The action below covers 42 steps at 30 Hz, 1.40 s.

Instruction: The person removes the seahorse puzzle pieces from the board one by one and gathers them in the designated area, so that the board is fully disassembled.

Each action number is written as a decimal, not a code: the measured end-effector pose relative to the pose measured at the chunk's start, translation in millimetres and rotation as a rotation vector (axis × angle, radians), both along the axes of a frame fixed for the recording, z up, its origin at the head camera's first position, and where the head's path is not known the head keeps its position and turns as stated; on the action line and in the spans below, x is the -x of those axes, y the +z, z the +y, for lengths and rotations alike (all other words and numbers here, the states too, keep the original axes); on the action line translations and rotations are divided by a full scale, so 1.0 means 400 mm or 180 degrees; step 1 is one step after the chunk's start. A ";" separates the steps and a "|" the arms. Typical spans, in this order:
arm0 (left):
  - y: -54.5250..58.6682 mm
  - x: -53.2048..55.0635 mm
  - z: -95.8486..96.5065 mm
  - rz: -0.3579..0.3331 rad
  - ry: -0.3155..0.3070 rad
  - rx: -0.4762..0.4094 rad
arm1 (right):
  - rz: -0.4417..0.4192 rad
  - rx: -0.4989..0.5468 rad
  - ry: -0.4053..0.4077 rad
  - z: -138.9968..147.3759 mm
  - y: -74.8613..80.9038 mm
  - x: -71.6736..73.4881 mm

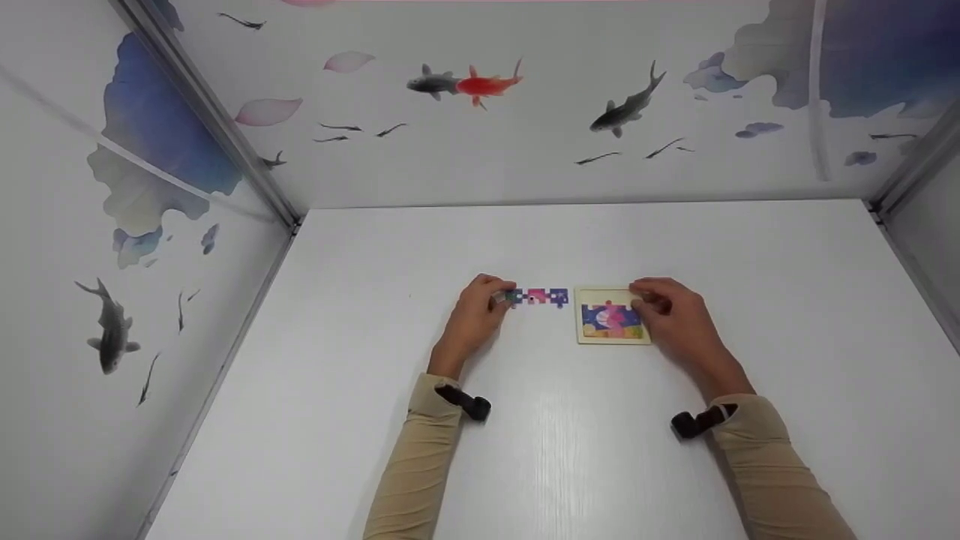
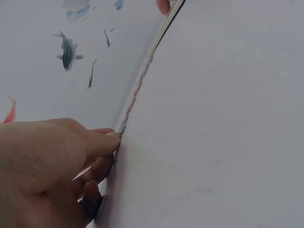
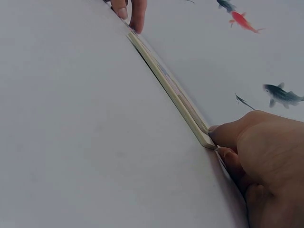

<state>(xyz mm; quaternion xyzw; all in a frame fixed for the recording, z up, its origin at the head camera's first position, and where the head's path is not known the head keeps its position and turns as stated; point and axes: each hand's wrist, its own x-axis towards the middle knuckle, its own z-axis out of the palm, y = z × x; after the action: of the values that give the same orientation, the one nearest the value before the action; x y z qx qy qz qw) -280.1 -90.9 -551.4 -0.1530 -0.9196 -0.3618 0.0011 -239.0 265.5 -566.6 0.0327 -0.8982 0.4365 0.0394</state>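
Observation:
My left hand [image 1: 476, 307] pinches the left end of a short row of jigsaw pieces [image 1: 537, 296], thumb and forefinger meeting at the end piece. Those pieces are blue and pink with knobs, lying flat on the table. Just right of them is a square wooden puzzle tray [image 1: 613, 343] with a pale rim; its lower part holds joined pieces [image 1: 611, 321] showing a pink figure on blue, and bare wood shows along its top. My right hand [image 1: 679, 315] grips the tray's right edge, thumb at the rim in the right wrist view [image 3: 216, 129].
The white table [image 1: 525, 450] runs back to a wall [image 1: 540, 150] printed with fish and petals. Another printed panel [image 1: 45, 315] rises along the left side. Black wrist cameras [image 1: 474, 406] are strapped over the tan sleeves [image 1: 412, 472].

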 end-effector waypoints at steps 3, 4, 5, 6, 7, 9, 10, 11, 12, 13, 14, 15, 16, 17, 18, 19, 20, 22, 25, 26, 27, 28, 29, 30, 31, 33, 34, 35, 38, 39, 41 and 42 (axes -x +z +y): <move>0.004 0.000 -0.003 -0.0055 -0.0042 0.0002 | 0.0017 0.0003 0.0016 0.001 0.000 -0.001; 0.006 -0.001 -0.004 -0.0073 -0.0061 0.0001 | 0.0027 0.0004 0.0016 0.001 0.000 -0.001; 0.007 -0.001 -0.006 -0.0090 -0.0076 0.0001 | 0.0028 0.0016 0.0017 0.001 0.000 -0.001; 0.009 -0.001 -0.008 -0.0109 -0.0089 0.0006 | 0.0033 0.0024 0.0012 0.001 0.000 -0.001; 0.012 -0.002 -0.010 -0.0126 -0.0102 0.0015 | 0.0038 0.0035 0.0015 0.002 -0.001 -0.001; 0.017 -0.004 -0.011 -0.0154 -0.0107 0.0045 | 0.0052 0.0043 0.0011 0.002 -0.002 0.000; 0.019 -0.005 -0.011 -0.0164 -0.0098 0.0072 | 0.0051 0.0053 -0.0003 0.002 -0.003 0.000; 0.022 -0.007 -0.009 -0.0157 -0.0091 0.0108 | 0.0051 0.0053 -0.0004 0.003 -0.003 -0.001; 0.024 -0.009 -0.004 -0.0140 -0.0088 0.0139 | 0.0059 0.0047 -0.0005 0.004 -0.003 -0.001; 0.027 -0.011 0.002 -0.0117 -0.0082 0.0168 | 0.0062 0.0047 -0.0002 0.004 -0.003 -0.002; 0.030 -0.013 0.010 -0.0080 -0.0082 0.0185 | 0.0065 0.0045 -0.0003 0.004 -0.003 -0.003; 0.033 -0.015 0.021 -0.0039 -0.0082 0.0201 | 0.0069 0.0047 0.0002 0.004 -0.003 -0.004; 0.036 -0.019 0.034 0.0008 -0.0096 0.0193 | 0.0072 0.0041 0.0005 0.005 -0.004 -0.004; 0.040 -0.023 0.049 0.0047 -0.0119 0.0166 | 0.0080 0.0026 0.0014 0.005 -0.004 -0.004; 0.043 -0.028 0.067 0.0065 -0.0154 0.0131 | 0.0089 0.0017 0.0018 0.005 -0.004 -0.004; 0.047 -0.034 0.085 0.0073 -0.0204 0.0089 | 0.0091 0.0008 0.0017 0.006 -0.005 -0.004; 0.050 -0.041 0.105 0.0074 -0.0272 0.0057 | 0.0093 0.0003 0.0022 0.006 -0.005 -0.003; 0.054 -0.055 0.146 0.0060 -0.0457 -0.0020 | 0.0092 -0.0010 0.0021 0.005 -0.007 -0.001; 0.055 -0.074 0.207 0.0006 -0.0768 -0.0057 | 0.0109 0.0010 0.0019 0.005 -0.009 0.003; 0.053 -0.078 0.227 0.0010 -0.0868 -0.0053 | 0.0125 0.0017 0.0029 0.005 -0.010 0.005; 0.052 -0.081 0.245 0.0007 -0.0952 -0.0057 | 0.0146 0.0017 0.0036 0.005 -0.010 0.006; 0.049 -0.083 0.264 0.0016 -0.1027 -0.0039 | 0.0161 0.0023 0.0045 0.006 -0.011 0.008; 0.046 -0.084 0.281 0.0025 -0.1088 -0.0034 | 0.0181 0.0022 0.0053 0.007 -0.011 0.009; 0.043 -0.083 0.296 0.0045 -0.1143 -0.0023 | 0.0207 0.0014 0.0069 0.008 -0.012 0.010; 0.040 -0.082 0.310 0.0063 -0.1177 -0.0001 | 0.0230 0.0018 0.0080 0.009 -0.012 0.011; 0.034 -0.079 0.333 0.0061 -0.1204 0.0019 | 0.0255 0.0018 0.0095 0.009 -0.013 0.011; 0.031 -0.078 0.342 0.0060 -0.1194 0.0028 | 0.0260 0.0021 0.0094 0.010 -0.014 0.011; 0.028 -0.077 0.349 0.0055 -0.1164 0.0039 | 0.0255 0.0014 0.0087 0.010 -0.015 0.011; 0.020 -0.076 0.365 0.0035 -0.1027 0.0087 | 0.0209 0.0015 0.0073 0.009 -0.014 0.009; 0.019 -0.077 0.369 0.0035 -0.0978 0.0103 | 0.0191 0.0012 0.0067 0.009 -0.013 0.009; 0.016 -0.080 0.375 0.0017 -0.0917 0.0135 | 0.0159 -0.0002 0.0055 0.010 -0.013 0.008; 0.015 -0.081 0.377 -0.0003 -0.0897 0.0143 | 0.0162 -0.0007 0.0061 0.011 -0.012 0.008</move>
<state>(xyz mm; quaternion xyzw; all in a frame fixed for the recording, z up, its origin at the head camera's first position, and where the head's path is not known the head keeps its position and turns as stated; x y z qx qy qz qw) -247.6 60.0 -545.5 -0.2805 -0.8968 -0.3378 -0.0535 -242.1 269.7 -571.4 0.0525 -0.8971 0.4349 0.0580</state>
